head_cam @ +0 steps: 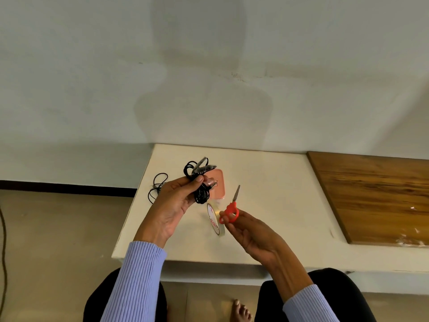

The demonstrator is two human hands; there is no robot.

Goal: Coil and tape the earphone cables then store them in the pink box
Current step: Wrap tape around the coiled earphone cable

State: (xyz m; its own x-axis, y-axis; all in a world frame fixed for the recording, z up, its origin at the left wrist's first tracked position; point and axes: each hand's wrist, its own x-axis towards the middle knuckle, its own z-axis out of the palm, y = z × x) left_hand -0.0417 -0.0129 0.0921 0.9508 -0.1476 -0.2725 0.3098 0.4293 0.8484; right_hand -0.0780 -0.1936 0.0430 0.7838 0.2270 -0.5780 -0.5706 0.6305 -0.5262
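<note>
The left hand (pixel 178 201) was raised above the white table (pixel 267 182), its thumb and fingers pinching a coiled black earphone cable (pixel 200 182) at the bundle's waist, where clear tape (pixel 204 167) appeared wrapped around the upper loops, a loose tab standing up from them. The right hand (pixel 250 228) was held near the table's front edge, its fingers curled around the red handles of a small pair of scissors (pixel 231 209), blades pointing away and seemingly closed. A second earphone cable (pixel 156 187) lay loose and uncoiled at the table's far left edge, apart from both hands. The pink box (pixel 217 183) rested flat on the table behind the held coil, partly hidden by it; whether it was lidded could not be told. A roll of clear tape (pixel 214 219) stood on edge between the hands. A wooden board (pixel 371 196) lay to the right. In judgement, the cable is light, limp and springy; loops would likely spread if released, so the taped waist is the sound place to hold. The loose one should be gathered by its loops, never dragged by the plug.
</note>
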